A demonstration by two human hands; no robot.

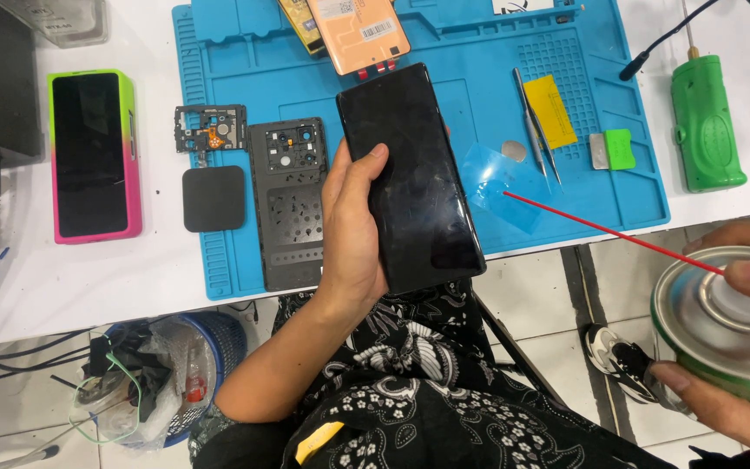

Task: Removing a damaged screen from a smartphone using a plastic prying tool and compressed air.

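My left hand (351,230) grips a black smartphone (414,169) by its left edge, screen up, over the near edge of a blue silicone work mat (488,95). My right hand (744,339) holds a metal spray can (726,326) at the lower right, a finger resting on its top. A thin red straw (605,230) runs from the can toward a clear blue plastic film (496,187) on the mat, just right of the phone.
On the mat lie a black inner frame (288,204), a small circuit bracket (210,128), a black square pad (213,198), tweezers (538,130), a yellow card (550,108), a green-handled scraper (614,149) and an orange phone back (359,33). A pink-cased phone (93,156), a green tool (707,122) and a waste bin (162,378) are nearby.
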